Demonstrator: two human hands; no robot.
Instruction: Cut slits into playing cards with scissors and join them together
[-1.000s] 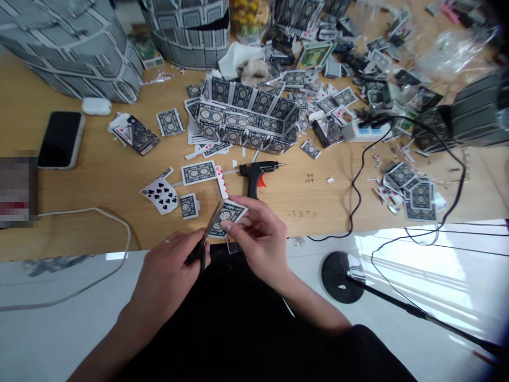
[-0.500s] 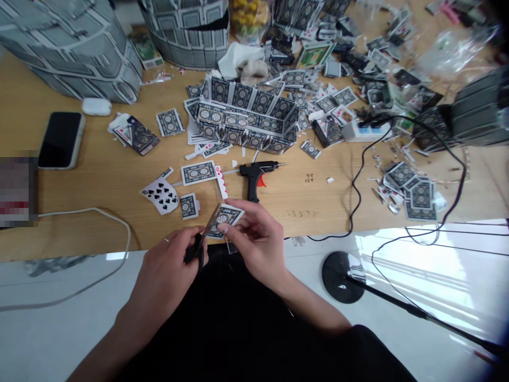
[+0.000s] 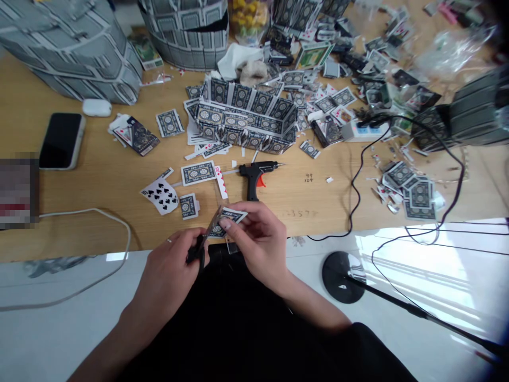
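My left hand [image 3: 175,262] is closed round the black handles of a pair of scissors [image 3: 202,243], whose blades point up and to the right. Between the thumb and fingers of my right hand [image 3: 260,241] is a blue-backed playing card [image 3: 230,216], tilted over the table's front edge. The scissor blades lie against the card's left side. Just beyond my hands are a ten of spades piece [image 3: 161,196], a small cut card [image 3: 189,206], a whole card [image 3: 198,173] and a strip with red hearts [image 3: 221,182]. A black glue gun [image 3: 253,178] with a red trigger lies behind my right hand.
An open box made of cards [image 3: 246,119] stands mid-table. Left are a phone [image 3: 61,140], an earbud case [image 3: 96,107] and a card pack [image 3: 134,133]. Woven bags [image 3: 79,48] stand behind. A power strip [image 3: 363,131] with a black cord and card scraps [image 3: 413,185] lie right.
Both hands have shifted very slightly right. The card in my right hand has tilted and looks narrower, with the scissors still against it.
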